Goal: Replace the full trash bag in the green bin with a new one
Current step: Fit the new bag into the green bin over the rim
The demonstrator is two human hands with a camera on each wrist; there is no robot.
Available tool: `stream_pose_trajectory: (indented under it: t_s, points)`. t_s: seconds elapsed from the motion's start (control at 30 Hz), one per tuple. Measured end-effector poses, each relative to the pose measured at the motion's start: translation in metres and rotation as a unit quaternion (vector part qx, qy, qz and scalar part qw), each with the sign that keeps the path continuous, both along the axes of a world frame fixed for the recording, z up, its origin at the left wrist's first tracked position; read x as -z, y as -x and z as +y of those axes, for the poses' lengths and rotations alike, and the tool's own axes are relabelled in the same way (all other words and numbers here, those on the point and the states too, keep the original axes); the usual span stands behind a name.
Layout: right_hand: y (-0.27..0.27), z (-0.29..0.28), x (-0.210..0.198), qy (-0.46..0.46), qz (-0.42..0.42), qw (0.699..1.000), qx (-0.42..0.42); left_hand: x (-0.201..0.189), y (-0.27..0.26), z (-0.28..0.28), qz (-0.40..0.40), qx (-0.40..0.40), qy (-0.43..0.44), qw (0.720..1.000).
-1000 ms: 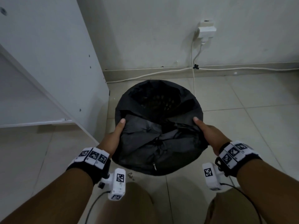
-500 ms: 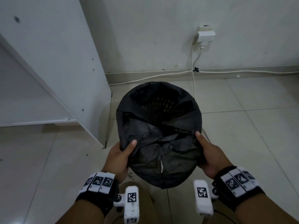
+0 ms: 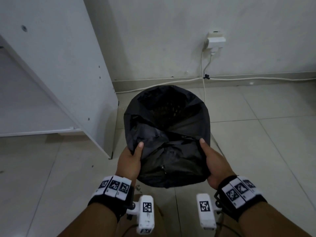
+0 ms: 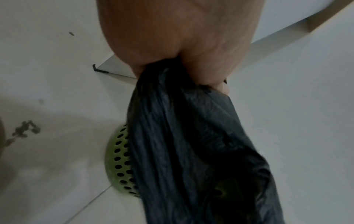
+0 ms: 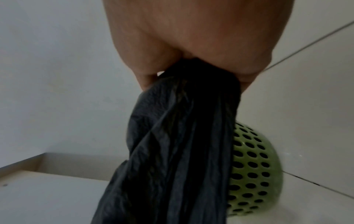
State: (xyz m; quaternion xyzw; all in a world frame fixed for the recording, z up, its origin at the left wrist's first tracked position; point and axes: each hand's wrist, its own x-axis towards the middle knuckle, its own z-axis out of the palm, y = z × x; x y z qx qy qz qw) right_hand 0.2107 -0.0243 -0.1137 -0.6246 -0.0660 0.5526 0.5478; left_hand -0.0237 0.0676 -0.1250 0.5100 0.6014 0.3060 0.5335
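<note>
A black trash bag (image 3: 167, 134) drapes over the green perforated bin (image 5: 254, 163), hiding it in the head view. My left hand (image 3: 131, 159) grips the bag's near left edge, thumb on top. My right hand (image 3: 213, 161) grips the near right edge the same way. In the left wrist view the bag (image 4: 182, 136) runs taut from my fist down to the bin (image 4: 120, 159). In the right wrist view the bag (image 5: 182, 144) hangs bunched from my grip. The far half of the bag's mouth gapes open, showing the bin's holes inside.
A white cabinet panel (image 3: 59, 65) stands close on the left, its corner near the bin. The wall behind carries a socket with plugs (image 3: 215, 41) and a white cable (image 3: 203, 79) along the skirting. Pale floor tiles (image 3: 256, 151) spread to the right. Small debris (image 3: 138, 188) lies near me.
Both hands have slid from the bin's sides toward me along the near rim, pulling the bag's near edge up and back. The view has dropped lower over the bin.
</note>
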Motion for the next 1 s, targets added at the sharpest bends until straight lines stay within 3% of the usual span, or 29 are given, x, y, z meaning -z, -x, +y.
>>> stream_pose_trajectory:
  t_s: [0.07,0.17,0.27,0.37,0.5,0.7,0.8,0.9,1.0]
  points:
    - [0.002,-0.003,0.007,-0.012,0.014,0.999,0.046,-0.001,-0.003,0.003,0.082,-0.039,-0.043,0.995]
    - [0.006,-0.008,0.016,-0.020,0.003,0.990,0.137,-0.004,-0.007,-0.001,0.086,-0.110,-0.032,0.990]
    - [0.012,-0.016,0.020,0.005,-0.121,0.978,0.169,-0.001,-0.009,-0.009,0.077,-0.127,-0.002,0.989]
    - [0.027,-0.024,0.018,0.015,-0.286,0.949,0.130,0.002,-0.012,-0.015,0.114,-0.081,-0.030,0.990]
    - [0.045,-0.024,0.010,-0.014,-0.357,0.934,-0.012,0.002,-0.019,-0.021,0.165,-0.038,-0.065,0.984]
    - [0.050,-0.012,0.012,-0.020,-0.359,0.930,-0.075,-0.001,-0.030,-0.011,0.148,-0.003,-0.014,0.989]
    - [0.045,-0.004,0.014,-0.014,-0.316,0.945,-0.077,-0.006,-0.033,-0.011,0.110,0.025,0.017,0.994]
    - [0.044,0.003,0.012,-0.011,-0.264,0.961,-0.075,-0.001,-0.035,-0.012,0.037,0.039,0.055,0.997]
    - [0.046,0.010,0.011,-0.018,-0.210,0.977,-0.020,-0.002,-0.036,-0.018,-0.063,-0.019,0.074,0.995]
